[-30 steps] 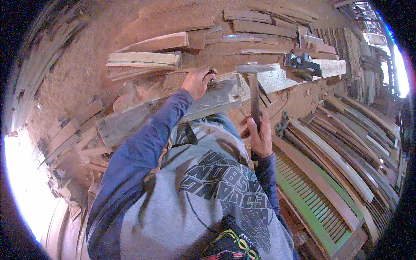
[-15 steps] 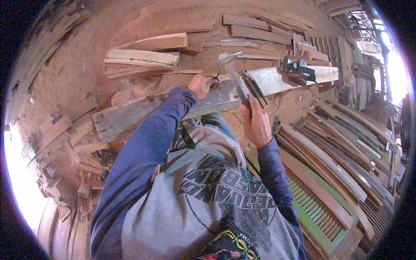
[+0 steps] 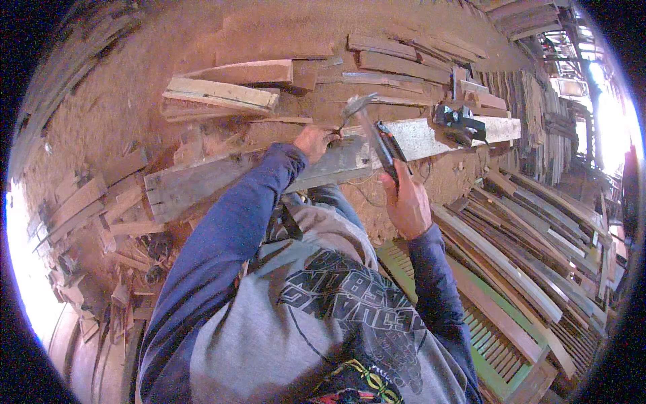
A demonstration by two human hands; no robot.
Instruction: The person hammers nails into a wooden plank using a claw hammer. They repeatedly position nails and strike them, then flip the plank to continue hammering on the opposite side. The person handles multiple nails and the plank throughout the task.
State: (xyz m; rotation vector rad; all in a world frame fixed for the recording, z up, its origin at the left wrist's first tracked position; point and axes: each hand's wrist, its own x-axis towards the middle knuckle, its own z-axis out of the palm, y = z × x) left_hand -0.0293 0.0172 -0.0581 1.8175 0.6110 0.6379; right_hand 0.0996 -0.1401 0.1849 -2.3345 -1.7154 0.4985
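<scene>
My right hand is wrapped round the handle of a claw hammer, its slightly blurred metal head just above my left fingertips. At the far edge of a long weathered board, my left hand is closed in a pinch. Something small, thin and dark shows at those fingertips, too small to name. A pair of pliers with dark and orange handles lies on the board, partly covered by the hammer. Farther right on the same board sits a black power tool.
Cut timber blocks and more planks lie beyond the board on dusty ground. Wood scraps are heaped at left. On the right, long strips are stacked by a green slatted panel.
My right hand has moved slightly down and right, and the hammer head sits a little lower and farther right. My left hand keeps its pinch and has dropped slightly.
</scene>
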